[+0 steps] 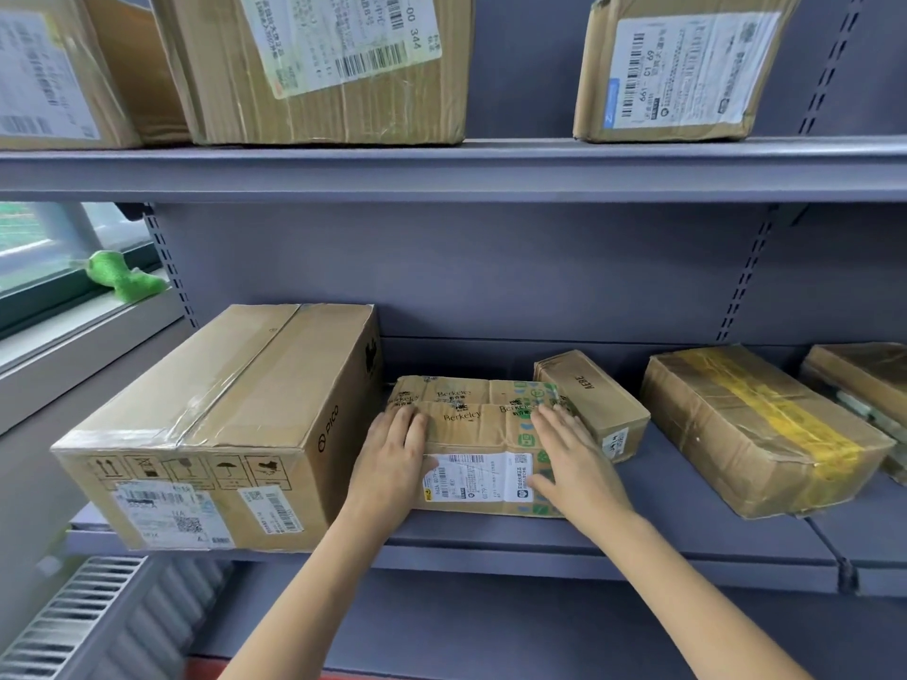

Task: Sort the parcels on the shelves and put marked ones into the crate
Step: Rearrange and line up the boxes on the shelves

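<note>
Left hand (392, 458) and right hand (569, 458): fingers straight, close together, flat on either end of the Berkeley parcel (478, 434). Parcel lies on the lower shelf (687, 542), between the large Pico box (221, 434) and a small box (591, 400). Upper shelf (491, 169) holds more parcels.

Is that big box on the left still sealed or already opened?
Sealed. The big box has clear tape running unbroken along its closed top flaps, and no flap is lifted.

We are in a parcel stockroom: grey metal shelving (441, 169) with slotted uprights (746, 282) carries taped cardboard parcels (221, 424) bearing barcoded shipping labels (338, 36), beside a window (44, 247).
</note>
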`<state>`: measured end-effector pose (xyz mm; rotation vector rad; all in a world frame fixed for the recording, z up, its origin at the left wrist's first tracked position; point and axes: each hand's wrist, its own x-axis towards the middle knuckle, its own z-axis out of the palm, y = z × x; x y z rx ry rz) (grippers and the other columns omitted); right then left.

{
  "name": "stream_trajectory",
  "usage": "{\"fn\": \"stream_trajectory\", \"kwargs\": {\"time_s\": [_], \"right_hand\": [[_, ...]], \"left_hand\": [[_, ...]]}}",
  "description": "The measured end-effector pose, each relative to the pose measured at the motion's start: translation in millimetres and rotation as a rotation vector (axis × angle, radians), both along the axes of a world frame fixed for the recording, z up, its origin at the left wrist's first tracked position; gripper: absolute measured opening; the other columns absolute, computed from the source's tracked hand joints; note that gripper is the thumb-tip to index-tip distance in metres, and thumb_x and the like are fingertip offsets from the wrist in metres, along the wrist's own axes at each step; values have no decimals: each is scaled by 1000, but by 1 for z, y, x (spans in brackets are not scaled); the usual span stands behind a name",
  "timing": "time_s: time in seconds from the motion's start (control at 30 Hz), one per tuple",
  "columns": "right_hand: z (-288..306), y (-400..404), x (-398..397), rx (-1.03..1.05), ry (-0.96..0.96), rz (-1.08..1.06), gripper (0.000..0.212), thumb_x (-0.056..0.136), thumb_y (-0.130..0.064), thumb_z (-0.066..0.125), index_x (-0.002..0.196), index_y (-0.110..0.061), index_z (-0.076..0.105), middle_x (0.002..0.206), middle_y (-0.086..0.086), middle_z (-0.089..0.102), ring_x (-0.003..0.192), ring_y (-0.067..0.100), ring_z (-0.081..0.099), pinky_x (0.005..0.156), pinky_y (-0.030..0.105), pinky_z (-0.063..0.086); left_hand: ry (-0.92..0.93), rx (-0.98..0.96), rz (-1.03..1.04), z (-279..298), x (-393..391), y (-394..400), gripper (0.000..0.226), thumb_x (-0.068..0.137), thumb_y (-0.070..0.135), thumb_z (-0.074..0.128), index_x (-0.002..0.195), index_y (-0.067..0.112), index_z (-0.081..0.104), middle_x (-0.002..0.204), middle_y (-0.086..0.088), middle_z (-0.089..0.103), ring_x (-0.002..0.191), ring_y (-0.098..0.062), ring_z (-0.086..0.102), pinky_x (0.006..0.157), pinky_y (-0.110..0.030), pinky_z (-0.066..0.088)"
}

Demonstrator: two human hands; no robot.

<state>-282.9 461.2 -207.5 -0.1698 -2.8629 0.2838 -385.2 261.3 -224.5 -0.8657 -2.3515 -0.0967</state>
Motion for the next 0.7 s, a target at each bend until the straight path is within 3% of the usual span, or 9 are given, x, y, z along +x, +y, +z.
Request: {"fn": "stream_trajectory", "kwargs": {"time_s": [0.57, 0.7], "right_hand": [[-9, 3, -3, -102, 50, -5, 80, 87, -28, 60, 149, -17, 10, 157, -6, 5, 144, 9, -2, 108, 15, -10], [-2, 9, 7, -246, 79, 24, 79, 87, -29, 62, 149, -19, 13, 157, -7, 9, 144, 8, 6, 112, 21, 4]], "left_hand": [[-33, 35, -56, -2, -7, 1, 61, 44, 26, 90, 95, 1, 65, 96, -14, 67, 88, -32, 66, 77, -40, 55], [-83, 85, -55, 1, 1, 6, 52, 54, 18, 81, 99, 1, 61, 103, -16, 64, 97, -37, 62, 88, -49, 49]]}}
